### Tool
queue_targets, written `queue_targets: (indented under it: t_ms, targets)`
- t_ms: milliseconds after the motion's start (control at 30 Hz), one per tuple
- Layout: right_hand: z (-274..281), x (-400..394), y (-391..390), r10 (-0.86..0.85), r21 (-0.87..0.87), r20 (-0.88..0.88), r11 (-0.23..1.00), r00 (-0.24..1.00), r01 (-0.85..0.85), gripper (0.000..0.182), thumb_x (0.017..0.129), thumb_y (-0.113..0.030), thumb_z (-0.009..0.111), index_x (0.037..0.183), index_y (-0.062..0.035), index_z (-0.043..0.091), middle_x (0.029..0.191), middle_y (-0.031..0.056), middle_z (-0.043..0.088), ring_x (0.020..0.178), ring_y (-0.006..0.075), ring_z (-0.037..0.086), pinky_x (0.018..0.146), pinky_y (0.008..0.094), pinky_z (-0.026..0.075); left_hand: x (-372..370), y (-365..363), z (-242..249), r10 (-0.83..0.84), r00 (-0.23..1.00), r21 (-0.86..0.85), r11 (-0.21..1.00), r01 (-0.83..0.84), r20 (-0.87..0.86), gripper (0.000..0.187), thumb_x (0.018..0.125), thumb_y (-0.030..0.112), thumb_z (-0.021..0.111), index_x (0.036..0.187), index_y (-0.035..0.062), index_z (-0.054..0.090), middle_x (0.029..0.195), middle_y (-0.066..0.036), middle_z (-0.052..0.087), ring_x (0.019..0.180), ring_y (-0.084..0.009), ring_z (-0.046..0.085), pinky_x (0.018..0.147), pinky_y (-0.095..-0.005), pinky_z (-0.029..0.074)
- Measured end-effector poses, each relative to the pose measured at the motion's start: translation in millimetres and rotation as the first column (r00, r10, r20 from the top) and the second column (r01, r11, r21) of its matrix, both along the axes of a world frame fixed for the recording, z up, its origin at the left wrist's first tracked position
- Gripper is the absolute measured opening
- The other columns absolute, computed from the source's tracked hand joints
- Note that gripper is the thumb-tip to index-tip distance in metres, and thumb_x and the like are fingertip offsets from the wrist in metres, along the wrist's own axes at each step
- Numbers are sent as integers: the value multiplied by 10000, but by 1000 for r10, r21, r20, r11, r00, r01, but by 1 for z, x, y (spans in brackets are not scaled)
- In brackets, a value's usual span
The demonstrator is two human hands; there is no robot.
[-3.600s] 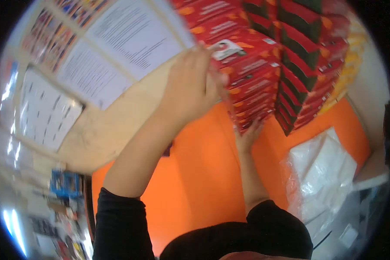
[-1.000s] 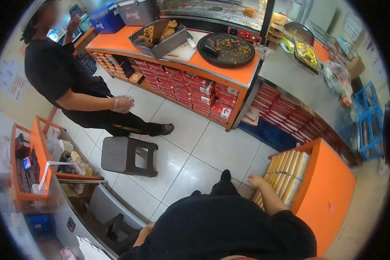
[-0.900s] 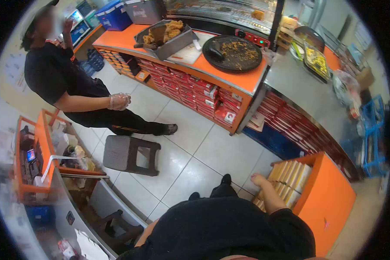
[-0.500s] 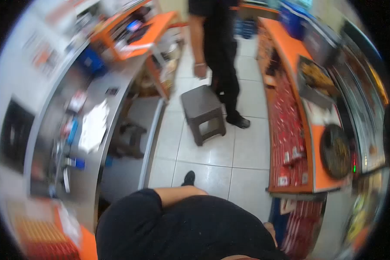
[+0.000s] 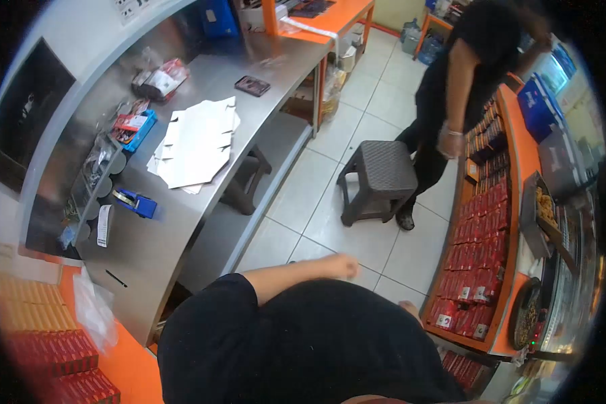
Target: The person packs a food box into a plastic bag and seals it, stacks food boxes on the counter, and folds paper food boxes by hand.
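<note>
My left hand is in front of my body, its fingers curled into a loose fist, with no object showing in it. My right hand barely shows past my shirt on the right, and its fingers are hidden. Beyond the left hand, apart from it, a dark grey woven-pattern plastic stool stands upright on the tiled floor. Another person in dark clothes stands behind the stool, one arm hanging beside the shelves.
On the left, a steel counter bears stacked white cardboard sheets, a blue tape dispenser and a phone. Another stool is under it. Shelves of red packets line the right side. Red boxes are at lower left.
My view has turned, bringing more of the left counter into sight. The left hand has come into view. The other person's upper body now shows, leaning toward the right-hand shelves.
</note>
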State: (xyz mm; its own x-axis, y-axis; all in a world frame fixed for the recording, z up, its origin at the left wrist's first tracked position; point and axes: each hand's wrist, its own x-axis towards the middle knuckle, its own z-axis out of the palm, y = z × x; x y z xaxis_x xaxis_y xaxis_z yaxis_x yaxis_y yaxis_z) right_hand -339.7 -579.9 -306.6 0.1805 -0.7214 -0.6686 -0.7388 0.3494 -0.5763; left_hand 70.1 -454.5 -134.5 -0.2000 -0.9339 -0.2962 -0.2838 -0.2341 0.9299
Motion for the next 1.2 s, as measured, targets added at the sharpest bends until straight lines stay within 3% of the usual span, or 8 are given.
queue_targets:
  t_ms: [133, 267, 533, 600, 800, 833, 900, 1200]
  targets:
    - [-15, 102, 13, 533, 104, -50, 844, 844, -527, 357, 789, -287, 559, 1031, -29, 610, 942, 156, 616, 862, 267, 579, 750, 341, 447, 135, 4, 2, 570, 789, -247, 818, -519, 229, 82, 802, 134, 583, 862, 92, 621, 793, -47, 618, 696, -170, 572, 655, -306, 461]
    - [30, 200, -10, 630, 48, -110, 776, 769, -629, 398, 782, -320, 580, 1069, -46, 612, 1031, 193, 628, 990, 323, 589, 872, 368, 446, 288, 15, 33, 856, 396, -590, 516, -621, 332, 172, 774, 181, 586, 896, 65, 616, 889, -121, 618, 862, -289, 591, 756, -391, 459]
    - [74, 315, -103, 716, -3, -378, 633, 587, -774, 386, 789, -309, 579, 1096, -76, 595, 997, 165, 640, 968, 311, 596, 855, 380, 456, 463, -16, 39, 732, 21, -327, 330, -885, 681, 579, 760, 384, 602, 1165, -14, 488, 1150, -259, 517, 1058, -418, 505, 929, -414, 405]
    - [72, 349, -121, 710, -29, -344, 646, 614, -763, 384, 792, -306, 578, 1101, -78, 592, 1000, 160, 639, 965, 314, 596, 851, 380, 457, 464, -29, 24, 475, -234, -397, 279, -874, 848, 540, 798, 365, 566, 1171, -18, 484, 1169, -250, 515, 1087, -412, 489, 948, -442, 387]
    - [54, 511, -158, 894, -33, -70, 442, 443, -896, 387, 806, -320, 579, 1106, -77, 581, 987, 161, 637, 946, 312, 600, 824, 381, 459, 543, 11, 26, 590, 290, -52, 494, -868, 754, 370, 871, 282, 532, 1114, 3, 538, 1124, -156, 573, 1009, -287, 567, 827, -443, 479]
    - [61, 551, -163, 935, -74, -45, 347, 351, -935, 371, 814, -308, 574, 1100, -72, 579, 981, 160, 637, 939, 306, 603, 815, 375, 462, 544, 25, 19, 583, 282, -36, 473, -880, 762, 370, 871, 282, 532, 1114, 3, 538, 1124, -156, 573, 1009, -287, 567, 827, -443, 479]
    - [115, 644, -165, 975, -126, 63, 218, 212, -968, 336, 832, -277, 561, 1093, -67, 575, 967, 152, 636, 915, 297, 609, 788, 362, 470, 536, 54, 7, 988, 30, 277, 71, -958, -151, 276, 897, 236, 525, 1067, 22, 565, 1021, -77, 599, 931, -178, 584, 741, -361, 515]
    - [247, 898, -94, 909, -521, 396, 107, -129, -847, 220, 828, -160, 539, 1017, -63, 594, 899, 116, 623, 775, 243, 594, 694, 353, 471, 542, 55, 16, 965, 51, 329, 138, -934, -258, 407, 788, 178, 671, 1150, 50, 537, 1016, -32, 585, 906, -128, 557, 779, -293, 478]
